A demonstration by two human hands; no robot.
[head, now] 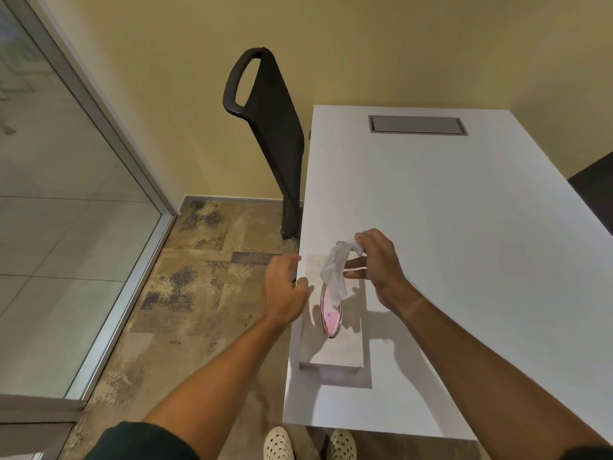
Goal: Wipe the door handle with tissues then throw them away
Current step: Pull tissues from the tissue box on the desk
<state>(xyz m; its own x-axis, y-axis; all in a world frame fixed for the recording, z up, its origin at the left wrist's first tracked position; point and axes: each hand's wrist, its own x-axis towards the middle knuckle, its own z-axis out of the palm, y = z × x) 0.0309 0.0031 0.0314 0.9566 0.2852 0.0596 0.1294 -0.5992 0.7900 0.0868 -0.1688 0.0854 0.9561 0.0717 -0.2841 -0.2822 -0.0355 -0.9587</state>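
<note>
**Tissue drawn from the box**

On the white bench (464, 227) the tissue box (335, 346) lies lengthwise, away from the person. The right hand (378, 267) pinches a tissue (335, 273) hanging down to the slot. The left hand (285, 290), fingers loose, holds nothing beside the box.

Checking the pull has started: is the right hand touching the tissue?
Touching. The head view shows the right hand pinching the tissue's top end between thumb and fingers above the box.

We see a white tissue (335, 270), a pale woodgrain tissue box (335, 346) showing pink at its opening, a white table (464, 227), a black chair (272, 127), mottled brown-grey carpet (199, 277), yellow wall (331, 34).
</note>
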